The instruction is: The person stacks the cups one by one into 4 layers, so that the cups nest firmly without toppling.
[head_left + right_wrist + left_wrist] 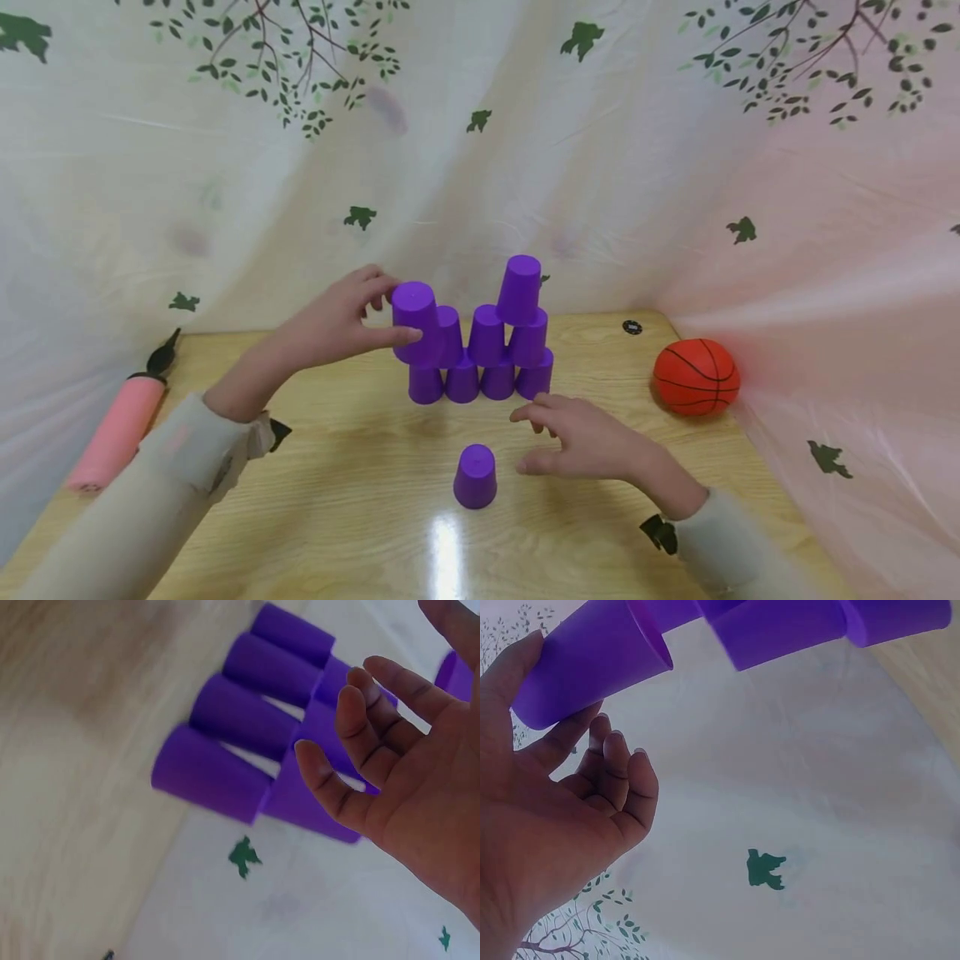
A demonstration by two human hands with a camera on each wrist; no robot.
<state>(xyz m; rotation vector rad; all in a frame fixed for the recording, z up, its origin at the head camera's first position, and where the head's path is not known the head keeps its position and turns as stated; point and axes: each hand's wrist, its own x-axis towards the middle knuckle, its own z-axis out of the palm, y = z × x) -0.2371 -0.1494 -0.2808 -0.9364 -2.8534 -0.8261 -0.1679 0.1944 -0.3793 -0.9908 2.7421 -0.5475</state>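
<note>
My left hand (348,321) pinches an upside-down purple cup (413,310) between thumb and fingers. That cup overlaps the left end of a cup stack in the head view; in the left wrist view the held cup (592,667) tilts, its rim beside the other cups. The stack has a bottom row of several purple cups (461,382), a second row (487,337) above it, and one cup (520,290) on top at the right. My right hand (588,437) hovers in front of the stack's right side, fingers loosely bent, holding nothing. A single upside-down cup (476,477) stands nearer, left of it.
The wooden table (337,508) carries a red basketball (697,377) at the right and a pink hand pump (120,429) at the left. A small black disc (632,327) lies near the back edge. A leaf-printed curtain (450,167) hangs behind.
</note>
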